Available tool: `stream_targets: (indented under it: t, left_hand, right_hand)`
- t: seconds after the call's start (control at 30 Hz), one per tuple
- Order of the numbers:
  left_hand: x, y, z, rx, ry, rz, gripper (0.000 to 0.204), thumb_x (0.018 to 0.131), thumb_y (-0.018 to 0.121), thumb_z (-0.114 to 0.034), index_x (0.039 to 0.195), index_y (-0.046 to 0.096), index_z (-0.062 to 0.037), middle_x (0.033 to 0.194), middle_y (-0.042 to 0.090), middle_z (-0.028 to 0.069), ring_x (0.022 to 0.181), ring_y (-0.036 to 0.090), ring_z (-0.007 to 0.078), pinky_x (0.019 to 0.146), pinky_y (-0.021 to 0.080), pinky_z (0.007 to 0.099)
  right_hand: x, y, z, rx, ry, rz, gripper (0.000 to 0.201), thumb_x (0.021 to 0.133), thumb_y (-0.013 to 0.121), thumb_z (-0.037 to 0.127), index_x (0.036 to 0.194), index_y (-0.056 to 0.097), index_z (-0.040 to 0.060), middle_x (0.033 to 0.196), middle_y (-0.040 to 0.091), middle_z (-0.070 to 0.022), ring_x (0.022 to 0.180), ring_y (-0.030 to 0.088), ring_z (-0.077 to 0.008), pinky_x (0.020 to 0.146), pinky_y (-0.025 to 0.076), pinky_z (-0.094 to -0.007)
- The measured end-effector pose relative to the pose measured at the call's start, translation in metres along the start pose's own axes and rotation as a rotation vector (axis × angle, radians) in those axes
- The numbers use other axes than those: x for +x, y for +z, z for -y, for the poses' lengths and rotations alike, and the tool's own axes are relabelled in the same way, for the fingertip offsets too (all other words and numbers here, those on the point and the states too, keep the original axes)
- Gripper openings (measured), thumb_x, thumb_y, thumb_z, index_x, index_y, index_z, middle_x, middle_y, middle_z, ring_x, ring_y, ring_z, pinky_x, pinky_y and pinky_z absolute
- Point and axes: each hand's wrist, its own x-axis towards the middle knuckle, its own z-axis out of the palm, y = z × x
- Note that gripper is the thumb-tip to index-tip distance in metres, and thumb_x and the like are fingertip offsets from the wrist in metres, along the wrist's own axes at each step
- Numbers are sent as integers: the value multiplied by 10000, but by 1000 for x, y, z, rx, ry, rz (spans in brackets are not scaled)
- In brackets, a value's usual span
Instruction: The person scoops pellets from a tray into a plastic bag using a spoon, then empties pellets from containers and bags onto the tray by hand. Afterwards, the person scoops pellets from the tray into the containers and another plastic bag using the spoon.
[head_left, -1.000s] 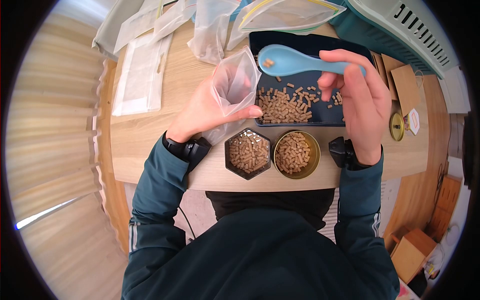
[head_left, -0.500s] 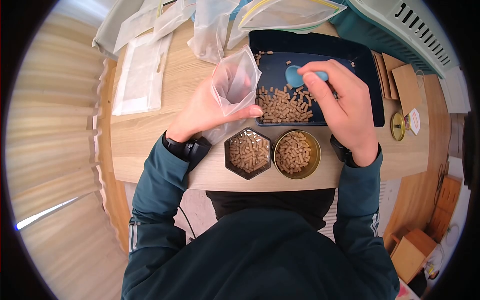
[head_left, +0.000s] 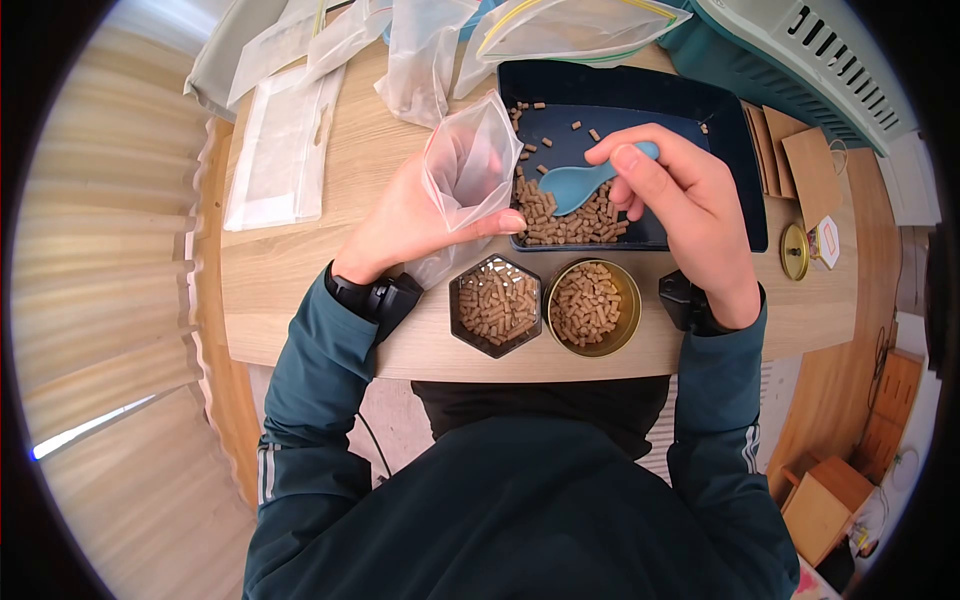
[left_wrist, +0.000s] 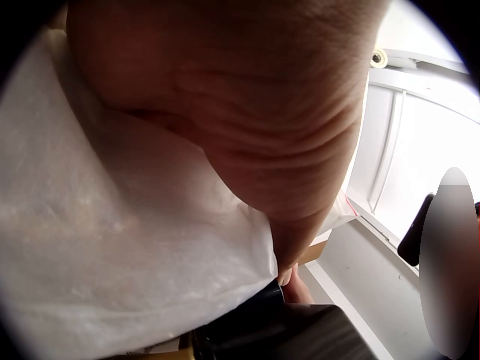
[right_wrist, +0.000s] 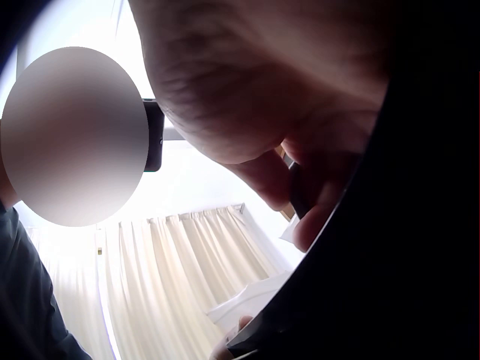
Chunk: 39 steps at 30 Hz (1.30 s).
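Observation:
My right hand (head_left: 685,200) pinches the handle of a light blue spoon (head_left: 575,188) between thumb and fingers. The spoon's bowl dips into a heap of brown pellets (head_left: 570,225) at the near left of a dark blue tray (head_left: 740,190). To the left, my left hand (head_left: 410,210) grips a clear plastic bag (head_left: 470,170) around its outside, thumb along the near side, with the bag's mouth spread wide. In the left wrist view the whitish bag (left_wrist: 135,247) hangs below the palm. The bag's lower part is mostly hidden behind the hand in the head view.
In front of the tray stand a hexagonal container (head_left: 497,345) and a round gold tin (head_left: 630,310), both holding pellets. Several plastic bags (head_left: 415,70) line the back left. At right are a gold lid (head_left: 795,252), brown cardboard (head_left: 812,170) and a pet carrier (head_left: 840,70).
The spoon has come down from beside the bag's mouth into the pellet heap, carried by my right hand. My left hand and the bag have stayed in place.

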Motion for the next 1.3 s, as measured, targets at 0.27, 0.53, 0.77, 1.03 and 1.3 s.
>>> stream_targets:
  t: [0.27,0.53,0.77,1.03,1.3]
  left_hand:
    - [-1,0,1,-12,-27,4,622,740,990,-269,1160,594,-37,970,643,6,867,596,99,799,524,290]
    - [-1,1,0,-39,-14,-4,659,732,991,-291,1177,585,-23,1027,637,24,934,592,113,832,515,293]
    - [-1,1,-2,-50,-40,-15,637,747,975,-298,1158,575,-19,1004,630,28,918,582,115,829,505,292]
    - [0,1,3,-16,-15,-25,627,752,971,-309,1146,575,-24,999,632,29,916,582,115,823,502,289]
    - [1,-2,7,-3,-31,19,659,757,971,-338,1189,582,-27,1007,634,21,906,579,109,823,504,291]
  right_hand:
    - [2,-4,0,59,61,6,262,1080,608,247,1090,729,14,797,617,23,747,550,-46,684,457,-213]
    - [1,-2,-3,80,57,58,267,1087,603,250,1092,736,18,803,634,10,762,574,-48,683,471,-218]
    - [2,-5,1,119,94,78,289,1086,602,267,1099,740,13,800,641,11,758,589,-55,687,484,-219]
    - [3,-5,2,154,111,18,306,1089,594,277,1104,741,9,796,644,2,742,593,-67,678,486,-222]
    - [-1,-3,4,314,-94,-164,331,1114,542,257,1183,723,-12,833,664,-18,754,604,-77,685,498,-228]
